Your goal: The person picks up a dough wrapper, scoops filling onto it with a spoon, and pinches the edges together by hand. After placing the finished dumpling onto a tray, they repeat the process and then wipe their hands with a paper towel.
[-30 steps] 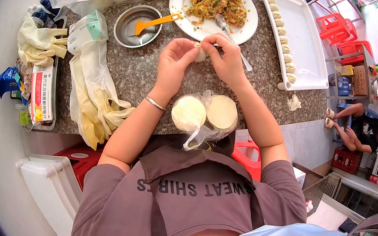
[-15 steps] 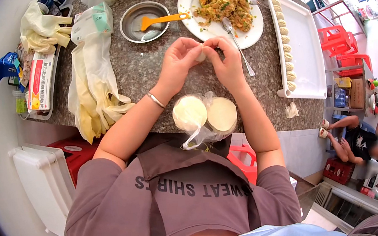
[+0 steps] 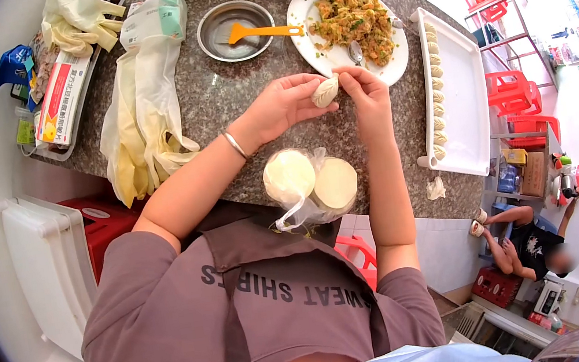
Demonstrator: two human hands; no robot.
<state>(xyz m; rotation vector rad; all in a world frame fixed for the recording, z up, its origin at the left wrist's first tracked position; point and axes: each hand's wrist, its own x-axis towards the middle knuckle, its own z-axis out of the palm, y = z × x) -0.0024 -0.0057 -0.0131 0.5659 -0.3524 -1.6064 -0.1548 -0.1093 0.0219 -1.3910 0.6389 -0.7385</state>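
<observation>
A pleated dumpling is held above the counter between my two hands. My left hand cradles it with thumb and fingers, while my right hand pinches its pointed tip. Just beyond lies a white plate of chopped filling, with a metal spoon resting in it. Nearer to me, two stacks of round wrappers, a left stack and a right stack, sit in a clear plastic bag. On the right, a white tray carries a row of finished dumplings along its left side.
A metal bowl with an orange-handled brush stands behind my left hand. Pale gloves and boxes lie at the left. A crumpled scrap is near the counter's right edge. A person sits at far right.
The dumpling, mostly hidden by my fingers before, now shows its pleated side. My right hand has shifted to its tip and my left has opened somewhat around it. The view has tilted slightly.
</observation>
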